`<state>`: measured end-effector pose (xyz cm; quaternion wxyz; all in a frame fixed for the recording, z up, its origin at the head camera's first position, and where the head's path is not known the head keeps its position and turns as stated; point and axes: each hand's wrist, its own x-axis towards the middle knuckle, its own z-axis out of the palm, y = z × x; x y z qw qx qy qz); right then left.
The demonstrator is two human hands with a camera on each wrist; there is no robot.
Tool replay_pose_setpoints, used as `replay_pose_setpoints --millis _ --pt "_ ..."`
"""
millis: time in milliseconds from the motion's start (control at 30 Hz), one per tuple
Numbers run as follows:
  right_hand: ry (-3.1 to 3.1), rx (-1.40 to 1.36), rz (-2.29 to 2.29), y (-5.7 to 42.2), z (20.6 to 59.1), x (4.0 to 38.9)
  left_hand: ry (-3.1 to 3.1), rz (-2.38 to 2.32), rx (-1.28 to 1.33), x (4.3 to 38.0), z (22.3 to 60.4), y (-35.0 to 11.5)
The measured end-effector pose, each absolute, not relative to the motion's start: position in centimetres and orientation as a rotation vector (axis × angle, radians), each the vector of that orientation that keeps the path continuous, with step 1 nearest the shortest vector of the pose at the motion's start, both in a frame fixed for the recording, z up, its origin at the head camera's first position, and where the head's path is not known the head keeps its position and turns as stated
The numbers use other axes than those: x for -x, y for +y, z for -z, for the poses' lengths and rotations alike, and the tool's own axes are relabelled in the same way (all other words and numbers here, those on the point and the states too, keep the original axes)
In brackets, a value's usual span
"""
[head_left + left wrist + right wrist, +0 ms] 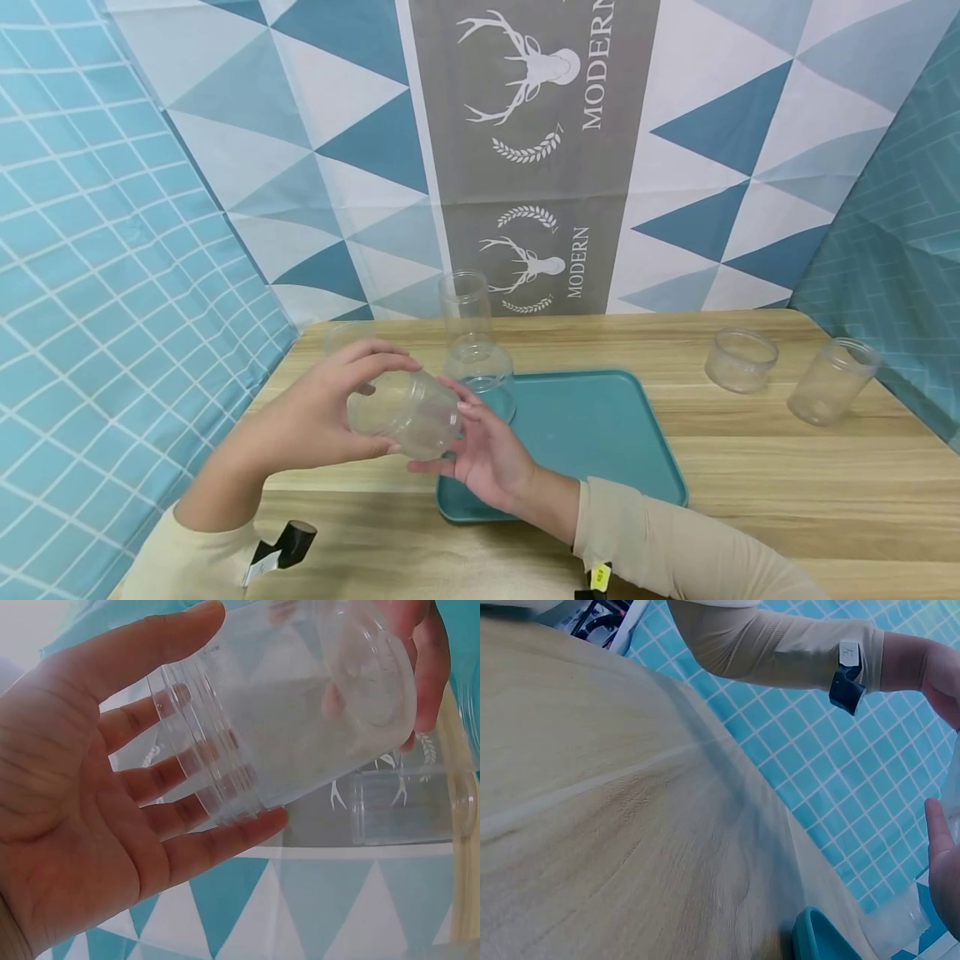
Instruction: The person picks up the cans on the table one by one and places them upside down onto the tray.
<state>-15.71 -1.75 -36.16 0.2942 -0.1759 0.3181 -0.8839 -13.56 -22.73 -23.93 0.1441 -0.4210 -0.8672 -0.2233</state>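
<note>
A clear plastic jar (431, 417) is held tilted in the air between both hands, above the table's left part. My left hand (322, 408) grips it at the ridged, screw-threaded end, with thumb and fingers spread round it. At the opposite end, the base, my right hand (491, 454) holds the jar between thumb and fingers. The left wrist view shows the jar (300, 712) close up, with my left hand (82, 772) round its threads. Only a sliver of the jar shows at the right wrist view's edge.
A teal tray (592, 433) lies on the wooden table. On its back left corner stands a wide clear jar (483, 379); a tall clear jar (465, 308) rises behind or on it. A short jar (741, 362) and a taller jar (832, 383) stand right. Another (348, 335) is behind my left hand.
</note>
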Motion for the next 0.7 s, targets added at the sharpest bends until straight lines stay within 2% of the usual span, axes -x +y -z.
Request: replay_pose_setpoints --millis 700 --pt "0.831 0.478 2.366 -0.5 36.1 15.5 -2.505 0.614 1.232 13.2 23.5 -21.9"
